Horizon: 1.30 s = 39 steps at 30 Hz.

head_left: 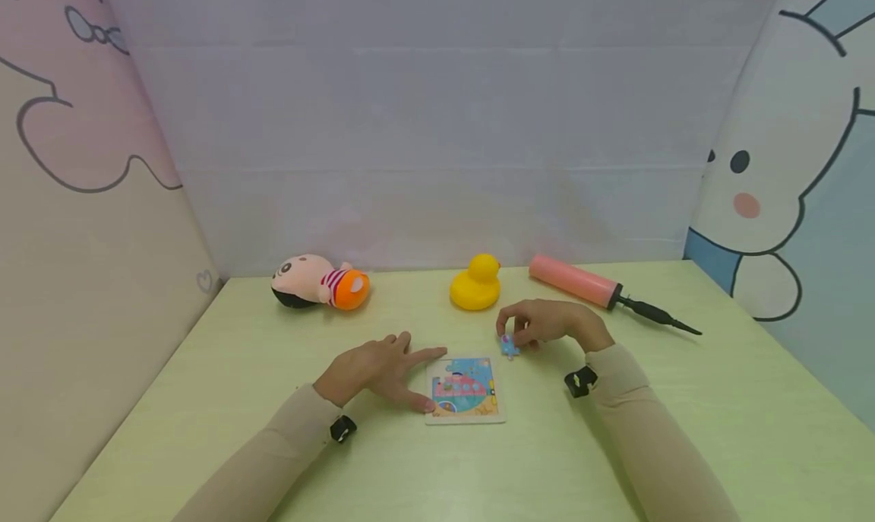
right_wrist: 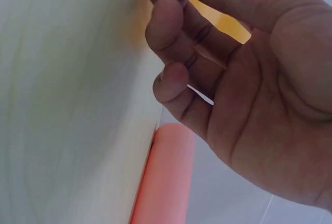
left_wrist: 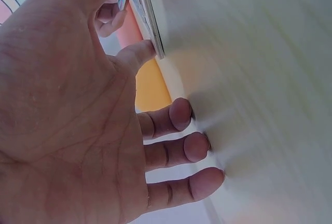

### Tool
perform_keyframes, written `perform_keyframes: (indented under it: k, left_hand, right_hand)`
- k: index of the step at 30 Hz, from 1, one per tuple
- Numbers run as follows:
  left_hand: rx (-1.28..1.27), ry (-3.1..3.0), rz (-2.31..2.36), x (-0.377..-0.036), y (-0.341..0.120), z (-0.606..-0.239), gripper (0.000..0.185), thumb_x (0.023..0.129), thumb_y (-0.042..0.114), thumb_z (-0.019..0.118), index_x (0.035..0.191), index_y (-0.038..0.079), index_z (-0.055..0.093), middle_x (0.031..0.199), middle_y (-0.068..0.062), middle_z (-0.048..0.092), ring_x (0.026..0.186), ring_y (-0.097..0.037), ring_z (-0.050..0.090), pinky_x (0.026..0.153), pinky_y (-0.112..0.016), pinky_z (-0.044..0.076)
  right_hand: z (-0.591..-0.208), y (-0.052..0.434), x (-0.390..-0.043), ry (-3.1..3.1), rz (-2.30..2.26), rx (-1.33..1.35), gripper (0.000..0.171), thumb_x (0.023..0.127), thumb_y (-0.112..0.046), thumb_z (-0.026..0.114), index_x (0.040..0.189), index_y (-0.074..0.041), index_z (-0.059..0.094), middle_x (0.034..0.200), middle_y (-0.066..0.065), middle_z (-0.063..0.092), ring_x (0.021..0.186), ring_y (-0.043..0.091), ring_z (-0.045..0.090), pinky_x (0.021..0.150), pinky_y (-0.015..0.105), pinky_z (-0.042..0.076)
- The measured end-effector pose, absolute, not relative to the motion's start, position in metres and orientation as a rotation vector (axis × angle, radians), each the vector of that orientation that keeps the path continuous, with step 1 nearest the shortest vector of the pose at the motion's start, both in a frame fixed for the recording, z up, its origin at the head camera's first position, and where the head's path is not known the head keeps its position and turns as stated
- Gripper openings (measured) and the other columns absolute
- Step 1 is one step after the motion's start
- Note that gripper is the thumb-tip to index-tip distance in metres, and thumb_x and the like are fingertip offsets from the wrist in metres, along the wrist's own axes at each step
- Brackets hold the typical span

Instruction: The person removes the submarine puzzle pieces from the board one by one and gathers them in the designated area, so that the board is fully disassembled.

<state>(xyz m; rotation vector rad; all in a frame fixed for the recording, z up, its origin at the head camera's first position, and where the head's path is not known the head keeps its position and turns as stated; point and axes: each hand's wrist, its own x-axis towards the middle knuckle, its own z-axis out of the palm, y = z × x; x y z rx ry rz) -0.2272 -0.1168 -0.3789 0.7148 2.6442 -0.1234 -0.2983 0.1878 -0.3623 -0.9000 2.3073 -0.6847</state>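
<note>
Left hand [head_left: 374, 368], fingers spread, steadies the puzzle [head_left: 465, 390]; right hand [head_left: 547, 324], pinching a piece [head_left: 509, 346], should align it flat before pressing.

Place: a child's play corner
Walls: pastel panels with cartoon rabbit [head_left: 772, 180] drawings
Table: pale green top [head_left: 239, 355]
Toys: plush doll [head_left: 319, 282], rubber duck [head_left: 476, 283], pink pump [head_left: 577, 281], small puzzle [head_left: 465, 389]

No readable text or labels anywhere.

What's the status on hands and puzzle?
Left hand flat, steadying puzzle board. Right hand pinching blue puzzle piece beside board. Nothing blocking.
</note>
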Motion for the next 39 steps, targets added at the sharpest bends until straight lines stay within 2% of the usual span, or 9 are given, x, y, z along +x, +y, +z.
perform_keyframes:
  k: [6,20,23,29,35,39]
  left_hand:
    - [0.728,2.622,-0.11,-0.227,-0.119,-0.376,0.091,0.078,0.081,0.059,0.156,0.051,0.022,0.139,-0.012,0.042,0.112,-0.025,0.049,0.084,-0.048,0.05]
    - [0.719,2.594,-0.083,-0.227,-0.121,-0.372,0.091,0.078,0.078,0.063,0.155,0.05,0.023,0.144,-0.015,0.039,0.118,-0.029,0.048,0.088,-0.052,0.049]
    - [0.713,2.593,-0.083,-0.228,-0.12,-0.372,0.091,0.077,0.078,0.063,0.155,0.051,0.024,0.146,-0.015,0.039,0.118,-0.029,0.048,0.088,-0.052,0.049]
    - [0.703,2.593,-0.091,-0.227,-0.119,-0.372,0.092,0.077,0.079,0.063,0.155,0.052,0.023,0.146,-0.014,0.038,0.117,-0.029,0.048,0.088,-0.052,0.049]
    - [0.719,2.601,-0.101,-0.228,-0.119,-0.372,0.092,0.077,0.079,0.063,0.155,0.051,0.023,0.141,-0.013,0.041,0.113,-0.027,0.048,0.084,-0.049,0.05]
    - [0.715,2.598,-0.105,-0.229,-0.119,-0.373,0.091,0.078,0.079,0.062,0.155,0.051,0.023,0.146,-0.014,0.039,0.117,-0.029,0.048,0.086,-0.051,0.05]
  right_hand:
    - [-0.364,0.19,-0.298,2.347,-0.628,-0.905,0.017,0.096,0.001,0.058,0.109,-0.01,0.061,0.08,0.007,0.061,0.065,0.017,0.052,0.065,0.028,0.044]
    - [-0.356,0.185,-0.292,2.374,-0.444,-0.777,0.018,0.095,-0.004,0.063,0.108,-0.016,0.06,0.083,0.003,0.055,0.064,0.014,0.048,0.063,0.026,0.04]
    - [-0.357,0.183,-0.292,2.4,-0.422,-0.765,0.018,0.095,-0.006,0.063,0.108,-0.018,0.061,0.085,0.003,0.055,0.068,0.014,0.049,0.065,0.027,0.04]
    - [-0.356,0.18,-0.29,2.456,-0.385,-0.778,0.021,0.095,-0.009,0.064,0.111,-0.021,0.063,0.089,0.003,0.057,0.077,0.017,0.052,0.071,0.031,0.042]
    - [-0.356,0.173,-0.288,2.427,-0.42,-0.827,0.018,0.099,-0.011,0.062,0.114,-0.021,0.062,0.089,0.002,0.058,0.078,0.016,0.053,0.073,0.031,0.043]
    - [-0.357,0.165,-0.286,2.396,-0.426,-0.885,0.018,0.099,-0.01,0.063,0.114,-0.019,0.062,0.087,0.001,0.06,0.075,0.015,0.055,0.073,0.03,0.045]
